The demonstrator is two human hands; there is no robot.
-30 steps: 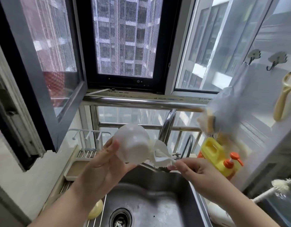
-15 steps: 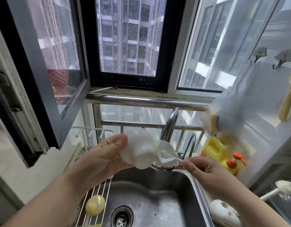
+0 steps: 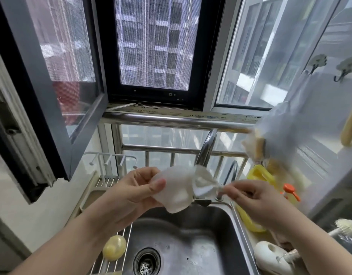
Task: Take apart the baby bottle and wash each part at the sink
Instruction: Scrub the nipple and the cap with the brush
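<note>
I am gripping the translucent bottle part (image 3: 176,190) in my left hand (image 3: 131,192) over the sink's (image 3: 191,245) back edge, my right hand (image 3: 254,199) pinching the brush (image 3: 204,184) handle.

White bottle part (image 3: 177,190); yellow jug (image 3: 259,175); steel-grey sink (image 3: 191,245).

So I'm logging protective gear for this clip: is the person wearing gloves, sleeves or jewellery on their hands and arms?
No. Both arms are bare as far as the frame shows, with no sleeve edge in view. The left hand and right hand have no gloves, rings, watch or bracelet visible. The nails look short and unpainted, though motion blur softens the detail.
</note>
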